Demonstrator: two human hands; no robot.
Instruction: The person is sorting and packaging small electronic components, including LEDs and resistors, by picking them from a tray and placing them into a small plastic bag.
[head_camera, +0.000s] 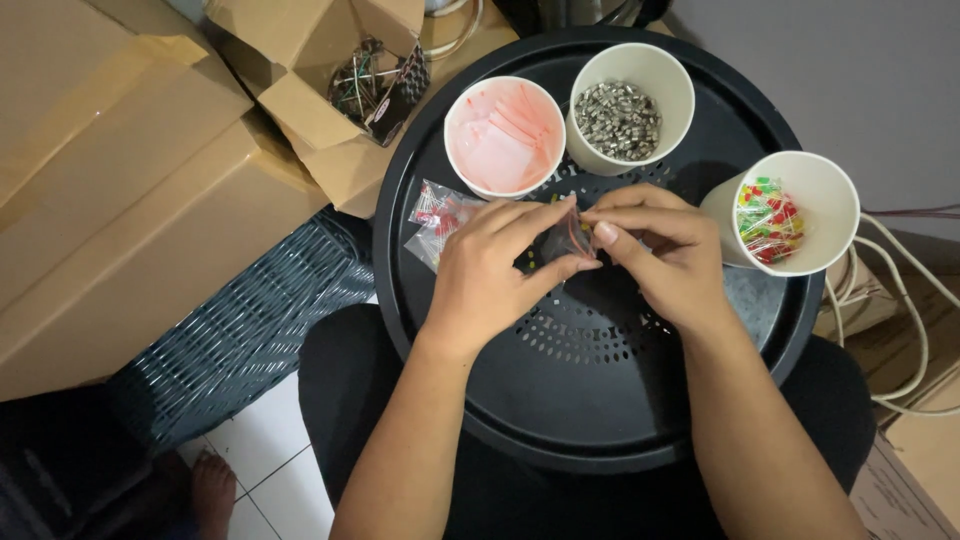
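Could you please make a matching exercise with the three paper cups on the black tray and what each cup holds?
Cups:
1. left cup
2. middle cup
3. right cup

Contents:
A. small silver metal parts
B. red, green and yellow parts
C. clear bags with a pink tint

Pairs: 1-C, 2-A, 3-B. All three stand on the black tray.

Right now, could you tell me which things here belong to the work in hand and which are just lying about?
In hand:
- left hand and right hand, pinching a small clear bag
- cup of clear bags
- cup of metal parts
- cup of coloured LEDs
- filled bag
- black tray

Lying about:
- cardboard boxes
- white cables
- wicker basket
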